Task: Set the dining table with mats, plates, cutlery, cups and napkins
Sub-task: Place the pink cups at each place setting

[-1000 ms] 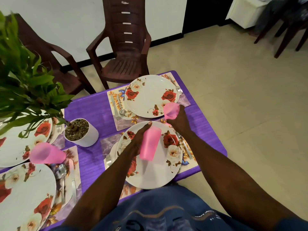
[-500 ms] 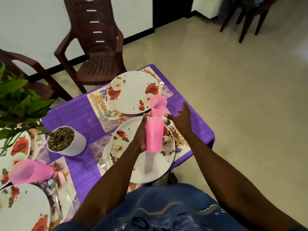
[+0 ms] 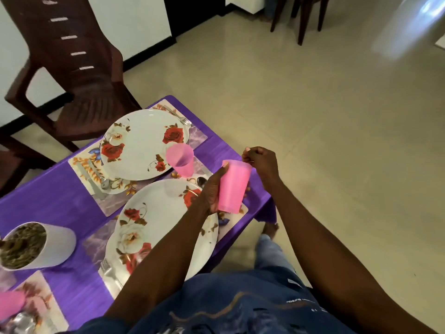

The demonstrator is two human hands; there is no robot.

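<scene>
Your left hand (image 3: 212, 189) grasps a pink cup (image 3: 233, 186) upright above the near plate (image 3: 154, 227), by the table (image 3: 55, 203) corner. Your right hand (image 3: 261, 160) is clenched, empty, just beyond its rim. Another pink cup (image 3: 180, 159) stands between the plates.

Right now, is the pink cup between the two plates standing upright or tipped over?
Upright. The cup stands on its narrow base with its open mouth facing up, and neither hand touches it.
</scene>
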